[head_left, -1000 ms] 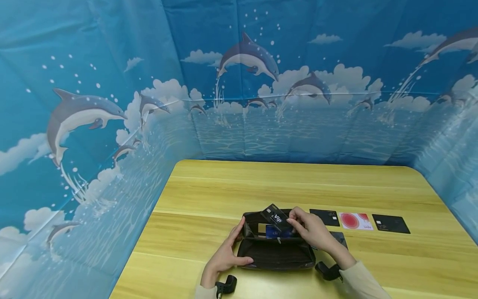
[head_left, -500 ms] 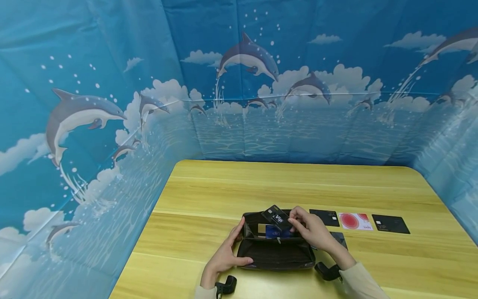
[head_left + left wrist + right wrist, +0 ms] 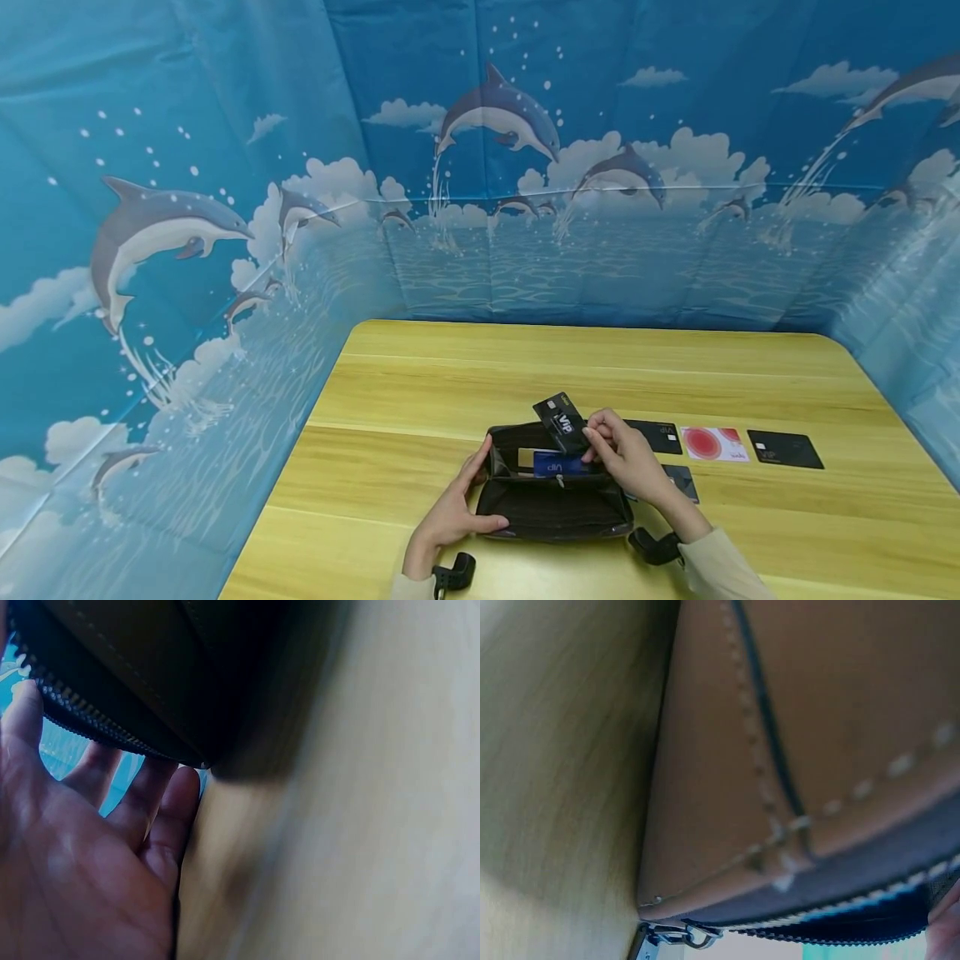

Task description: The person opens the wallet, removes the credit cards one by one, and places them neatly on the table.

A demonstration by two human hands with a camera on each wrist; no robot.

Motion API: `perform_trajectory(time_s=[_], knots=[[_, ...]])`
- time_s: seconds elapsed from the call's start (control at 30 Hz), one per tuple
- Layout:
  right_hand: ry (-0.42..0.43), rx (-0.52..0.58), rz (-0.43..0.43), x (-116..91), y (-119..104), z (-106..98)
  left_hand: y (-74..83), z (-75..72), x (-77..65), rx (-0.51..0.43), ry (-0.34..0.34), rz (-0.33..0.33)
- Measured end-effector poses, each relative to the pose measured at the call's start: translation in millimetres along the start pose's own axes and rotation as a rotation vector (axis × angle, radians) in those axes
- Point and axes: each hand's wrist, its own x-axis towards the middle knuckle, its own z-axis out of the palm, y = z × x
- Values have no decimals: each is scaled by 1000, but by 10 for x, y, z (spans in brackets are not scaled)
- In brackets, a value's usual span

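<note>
A dark zip-around wallet lies spread open on the table, its stitched brown side and zip large in the right wrist view. My left hand holds the wallet's left end, thumb on the front flap and fingers along the back half. In the left wrist view, those fingers lie against the zipped edge. Between thumb and fingers, my right hand pinches a black VIP card, tilted above the back compartment. A blue card sits inside the wallet.
Right of the wallet lie a black card, a pink-and-white card and another black card in a row. A dark card is partly hidden by my right wrist. A dolphin-print curtain surrounds the table.
My right hand has lifted the black VIP card a little up and to the right, and the card has turned more upright. My left hand and the wallet have stayed in place.
</note>
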Motion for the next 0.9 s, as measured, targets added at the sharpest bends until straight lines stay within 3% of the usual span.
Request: perform_trajectory(time_s=[0.2, 0.3, 0.53, 0.73, 0.9], knots=[[-7, 108, 63, 12, -51, -18, -291, 29, 32, 2, 28, 9], [11, 149, 121, 15, -86, -20, -330, 29, 29, 9, 34, 37], [72, 219, 245, 44, -142, -40, -338, 32, 24, 1, 43, 43], [69, 294, 276, 32, -196, -72, -326, 37, 36, 7, 45, 32], [64, 390, 331, 9, -228, -91, -181, 26, 21, 11, 36, 0]])
